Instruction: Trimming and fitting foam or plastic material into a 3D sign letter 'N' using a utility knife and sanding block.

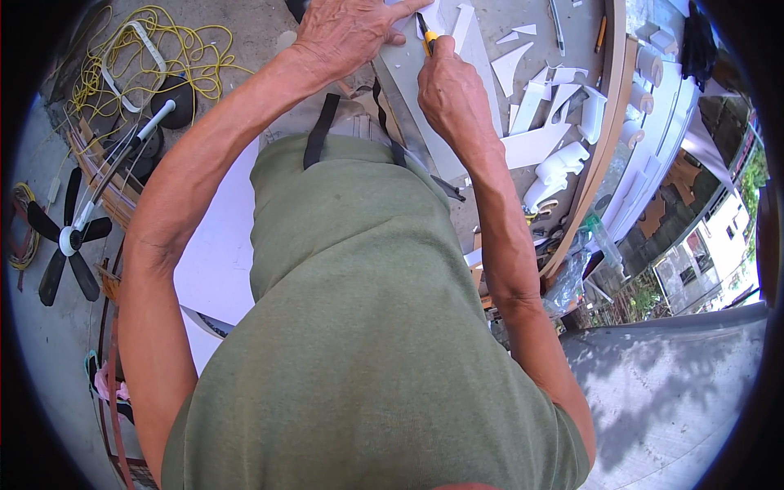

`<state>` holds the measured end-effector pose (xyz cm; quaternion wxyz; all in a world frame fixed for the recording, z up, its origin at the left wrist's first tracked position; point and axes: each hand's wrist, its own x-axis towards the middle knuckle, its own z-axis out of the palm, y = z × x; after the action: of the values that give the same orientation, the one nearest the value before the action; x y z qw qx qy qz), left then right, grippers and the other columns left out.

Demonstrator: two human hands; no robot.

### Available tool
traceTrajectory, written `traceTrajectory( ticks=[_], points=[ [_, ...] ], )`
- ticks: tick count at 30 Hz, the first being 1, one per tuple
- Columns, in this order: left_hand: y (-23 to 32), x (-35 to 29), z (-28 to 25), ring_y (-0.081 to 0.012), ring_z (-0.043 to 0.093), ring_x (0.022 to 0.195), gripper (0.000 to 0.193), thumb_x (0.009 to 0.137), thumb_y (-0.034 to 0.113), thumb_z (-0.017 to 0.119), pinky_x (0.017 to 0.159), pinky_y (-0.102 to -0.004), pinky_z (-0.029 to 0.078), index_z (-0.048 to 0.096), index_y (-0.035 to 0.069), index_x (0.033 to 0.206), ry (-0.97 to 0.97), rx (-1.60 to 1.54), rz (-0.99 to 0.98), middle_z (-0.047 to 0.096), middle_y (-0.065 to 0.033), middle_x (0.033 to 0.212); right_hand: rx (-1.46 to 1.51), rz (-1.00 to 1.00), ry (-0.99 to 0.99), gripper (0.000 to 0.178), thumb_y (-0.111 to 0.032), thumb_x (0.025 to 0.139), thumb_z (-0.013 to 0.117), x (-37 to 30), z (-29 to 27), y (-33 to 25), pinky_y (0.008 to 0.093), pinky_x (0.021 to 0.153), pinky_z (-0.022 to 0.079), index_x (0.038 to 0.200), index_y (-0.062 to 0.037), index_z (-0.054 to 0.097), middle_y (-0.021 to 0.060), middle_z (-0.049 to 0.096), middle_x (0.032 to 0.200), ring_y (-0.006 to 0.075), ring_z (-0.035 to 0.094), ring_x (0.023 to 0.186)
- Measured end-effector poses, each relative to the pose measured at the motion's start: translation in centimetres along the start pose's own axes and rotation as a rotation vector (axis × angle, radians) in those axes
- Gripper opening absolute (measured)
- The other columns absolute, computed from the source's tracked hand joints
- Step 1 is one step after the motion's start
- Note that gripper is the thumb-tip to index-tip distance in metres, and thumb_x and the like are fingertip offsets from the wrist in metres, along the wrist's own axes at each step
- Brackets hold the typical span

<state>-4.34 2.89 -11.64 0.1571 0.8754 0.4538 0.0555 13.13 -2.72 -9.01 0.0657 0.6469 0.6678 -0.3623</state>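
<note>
My right hand point(453, 90) is closed round a yellow and black utility knife point(430, 41), its tip pointing away from me onto a white sheet point(441, 14) at the top edge. Just left of the blade, my left hand point(347, 37) lies with its index finger stretched toward the sheet, pressing near its edge. Beneath the sheet is a long pale grey board point(429, 135). White cut-off pieces point(512, 69) are strewn to the right of my right hand. The far part of the sheet runs out of view.
Right of the scraps lie white curved pieces point(558, 171), a pencil point(601, 34) and a slim pen-like tool point(558, 28). A wooden edge strip point(600, 139) bounds that side. Tangled yellow cord point(220, 49) and a black-bladed fan point(70, 239) are on the left.
</note>
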Motion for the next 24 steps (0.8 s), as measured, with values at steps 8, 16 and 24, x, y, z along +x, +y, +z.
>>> traceTrajectory(
  ticks=[8, 16, 24],
  points=[
    [-0.3, 0.5, 0.0, -0.0275, 0.048, 0.117, 0.064, 0.078, 0.043, 0.075, 0.085, -0.0439, 0.043, 0.059, 0.023, 0.137, -0.080, 0.044, 0.007, 0.053, -0.0109, 0.126, 0.011, -0.006, 0.053, 0.017, -0.008, 0.092, 0.048, -0.2, 0.9, 0.1, 0.0565, 0.069, 0.051, 0.102, 0.0041, 0.042, 0.0321, 0.064, 0.094, 0.0504, 0.065, 0.079],
    [-0.3, 0.8, -0.1, -0.0269, 0.048, 0.117, 0.065, 0.077, 0.042, 0.076, 0.085, -0.0440, 0.043, 0.059, 0.022, 0.137, -0.112, 0.053, 0.009, 0.053, -0.0102, 0.125, -0.037, -0.029, 0.068, 0.017, -0.012, 0.097, 0.045, -0.4, 1.0, 1.0, 0.0576, 0.068, 0.049, 0.102, 0.0037, 0.042, 0.0333, 0.064, 0.085, 0.0513, 0.063, 0.076],
    [-0.3, 0.9, -0.2, -0.0271, 0.047, 0.116, 0.063, 0.078, 0.041, 0.075, 0.085, -0.0436, 0.044, 0.059, 0.023, 0.137, -0.112, 0.025, 0.011, 0.052, -0.0107, 0.123, -0.177, -0.055, -0.141, 0.016, -0.008, 0.093, 0.046, 1.1, -3.5, 0.6, 0.0538, 0.069, 0.053, 0.100, 0.0067, 0.047, 0.0326, 0.066, 0.080, 0.0485, 0.067, 0.076]
  ],
)
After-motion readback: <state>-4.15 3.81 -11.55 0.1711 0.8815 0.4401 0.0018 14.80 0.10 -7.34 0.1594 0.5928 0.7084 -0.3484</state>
